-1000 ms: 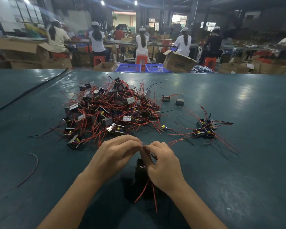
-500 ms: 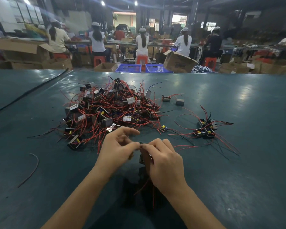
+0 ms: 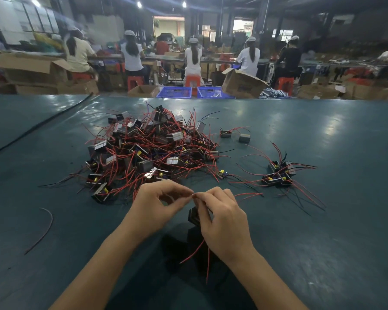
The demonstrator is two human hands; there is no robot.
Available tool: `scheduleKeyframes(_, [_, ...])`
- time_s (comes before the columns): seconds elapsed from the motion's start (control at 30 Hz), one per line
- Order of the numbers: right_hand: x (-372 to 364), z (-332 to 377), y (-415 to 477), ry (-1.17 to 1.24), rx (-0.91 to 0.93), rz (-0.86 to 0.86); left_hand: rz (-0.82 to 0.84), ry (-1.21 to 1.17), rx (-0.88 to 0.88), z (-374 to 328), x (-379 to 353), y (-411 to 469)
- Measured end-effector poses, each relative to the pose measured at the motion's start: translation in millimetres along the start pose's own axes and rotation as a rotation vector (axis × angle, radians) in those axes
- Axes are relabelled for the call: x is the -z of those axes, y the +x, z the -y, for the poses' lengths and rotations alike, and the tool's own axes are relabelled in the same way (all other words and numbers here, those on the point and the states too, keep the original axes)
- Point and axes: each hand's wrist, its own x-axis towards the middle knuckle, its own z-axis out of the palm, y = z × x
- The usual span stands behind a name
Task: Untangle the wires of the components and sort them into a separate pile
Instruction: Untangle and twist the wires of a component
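A big tangled heap of small black components with red and black wires (image 3: 150, 148) lies on the dark green table (image 3: 323, 231). A small sorted pile of components (image 3: 279, 175) sits to the right. Near the table's front, my left hand (image 3: 157, 206) and my right hand (image 3: 220, 218) meet fingertip to fingertip, both pinching a thin wire. A black component (image 3: 194, 217) hangs under my right hand, with its red wires (image 3: 194, 253) trailing down toward me.
Two loose components (image 3: 233, 135) lie behind the heap on the right, and one small part (image 3: 222, 174) lies between the piles. A stray red wire (image 3: 42, 229) curves at the front left. Beyond the table edge are cardboard boxes, blue crates (image 3: 195, 92) and seated workers.
My hands have lifted away from the table and moved a little farther from me. The left fingers have opened into a thumb-and-finger pinch. The component now hangs higher.
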Motion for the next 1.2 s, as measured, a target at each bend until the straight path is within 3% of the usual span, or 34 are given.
scheduleKeyframes(0.13, [2,0,0,0.04,0.007,0.048,-0.015,0.197,-0.274,6,3,-3])
scheduleKeyframes(0.33, [1,-2,1,0.069,0.003,0.085,0.023,0.329,-0.336,5,8,-3])
scheduleKeyframes(0.47, [1,-1,0,0.047,0.028,0.035,0.048,0.261,-0.221,3,9,-2])
scheduleKeyframes(0.67, [1,-2,0,-0.05,0.092,-0.038,0.089,0.028,0.154,3,0,1])
scheduleKeyframes(1.0, [-1,-5,1,-0.067,0.093,-0.019,0.081,0.013,0.112,-1,1,0])
scheduleKeyframes(1.2, [0,-4,1,-0.178,0.119,-0.011,0.093,-0.246,0.493,-7,-4,5])
